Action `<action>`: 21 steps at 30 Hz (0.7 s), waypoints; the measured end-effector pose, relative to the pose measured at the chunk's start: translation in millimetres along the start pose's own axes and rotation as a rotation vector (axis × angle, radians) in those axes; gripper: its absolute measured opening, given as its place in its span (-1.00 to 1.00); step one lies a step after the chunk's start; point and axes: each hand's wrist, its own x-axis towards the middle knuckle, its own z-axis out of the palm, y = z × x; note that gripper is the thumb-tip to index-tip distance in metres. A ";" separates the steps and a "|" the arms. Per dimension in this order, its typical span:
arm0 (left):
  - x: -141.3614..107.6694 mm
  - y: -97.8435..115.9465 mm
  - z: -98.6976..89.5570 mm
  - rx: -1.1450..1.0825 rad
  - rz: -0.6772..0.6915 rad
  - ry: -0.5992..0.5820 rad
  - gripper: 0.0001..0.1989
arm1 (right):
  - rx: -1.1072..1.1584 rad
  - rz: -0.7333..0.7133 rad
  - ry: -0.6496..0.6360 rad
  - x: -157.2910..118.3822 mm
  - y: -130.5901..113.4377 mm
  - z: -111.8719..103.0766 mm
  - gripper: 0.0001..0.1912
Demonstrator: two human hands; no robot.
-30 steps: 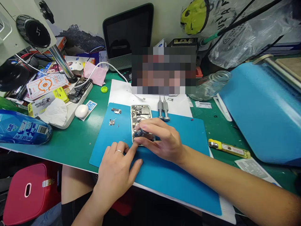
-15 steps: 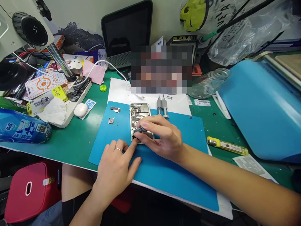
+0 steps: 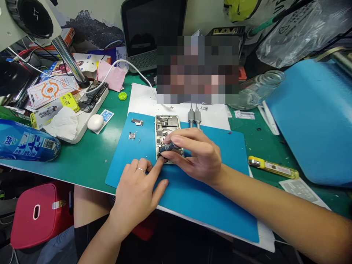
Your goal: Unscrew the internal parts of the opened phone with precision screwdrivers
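An opened smartphone (image 3: 171, 122) with its inner boards showing lies on the blue mat (image 3: 211, 205). My right hand (image 3: 202, 156) pinches a slim dark grey tool with a ribbed grip (image 3: 169, 146) between thumb and fingers. Its lower end points into the left side of the phone near the bottom; the tip is too small to make out. The index finger of my left hand (image 3: 140, 187) reaches to the phone's lower left corner, thumb apart, other fingers loosely bent. Small metal phone parts (image 3: 137, 122) lie left of the phone.
Two grey screwdrivers (image 3: 194, 116) lie beyond the phone. A yellow utility knife (image 3: 273, 167) and a glass jar (image 3: 260, 90) are on the right. At left are a white earbud case (image 3: 95, 122), a blue pouch (image 3: 26, 141) and a microscope post (image 3: 68, 60).
My view has shifted a little, so the bench sits higher and farther right in the picture. More of the tool in my right hand shows. My left hand stays by the phone's corner.
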 end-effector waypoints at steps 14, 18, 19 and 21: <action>0.4 -0.8 0.3 0.008 0.004 0.014 -0.54 | 0.116 0.032 0.018 -4.0 2.5 6.3 -0.38; -0.1 -0.9 -0.5 0.006 0.005 0.004 -0.52 | 0.093 0.039 0.031 -2.9 1.8 7.1 -0.37; -0.2 -0.8 -0.7 0.006 0.005 0.000 -0.52 | 0.095 0.045 0.025 -3.0 1.2 7.5 -0.37; 0.0 -0.5 -1.1 0.006 0.002 -0.003 -0.52 | 0.109 0.054 0.012 -3.9 -0.2 8.3 -0.38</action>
